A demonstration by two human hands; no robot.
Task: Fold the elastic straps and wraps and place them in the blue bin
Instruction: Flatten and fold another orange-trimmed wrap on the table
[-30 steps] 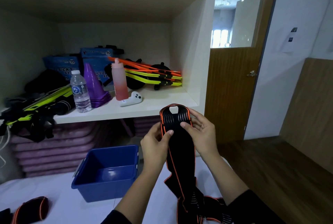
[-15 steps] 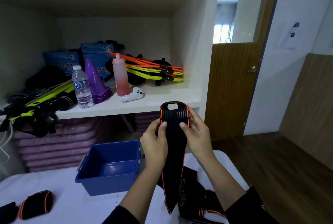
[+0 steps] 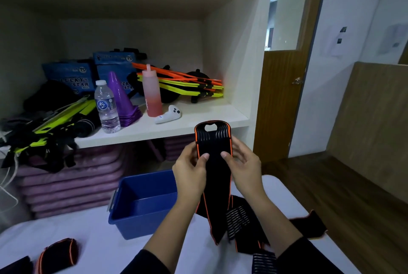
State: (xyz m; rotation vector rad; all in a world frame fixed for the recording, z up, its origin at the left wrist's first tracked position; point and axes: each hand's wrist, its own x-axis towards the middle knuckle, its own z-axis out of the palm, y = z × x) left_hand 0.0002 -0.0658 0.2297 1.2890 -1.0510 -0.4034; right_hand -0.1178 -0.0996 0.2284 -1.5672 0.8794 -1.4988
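Note:
I hold a black elastic wrap with orange edging (image 3: 213,176) upright in front of me. My left hand (image 3: 190,173) pinches its left edge and my right hand (image 3: 244,166) pinches its right edge, thumbs on the front. The wrap's lower end hangs down to the white table (image 3: 92,240). The blue bin (image 3: 143,203) stands open on the table just left of my left arm; it looks empty. More black and orange straps (image 3: 242,223) lie bunched on the table under my right arm. A rolled wrap (image 3: 57,254) lies at the table's near left.
A white shelf (image 3: 176,128) behind the table holds a water bottle (image 3: 106,107), purple cones (image 3: 122,101), a pink bottle (image 3: 152,95), a white controller (image 3: 169,114) and agility ladders. Purple mats are stacked below. A wooden door (image 3: 280,101) and wood floor lie to the right.
The wrap's hanging end has lifted off the pile and now dangles shorter. Both hands keep their hold near the top. The view has shifted slightly.

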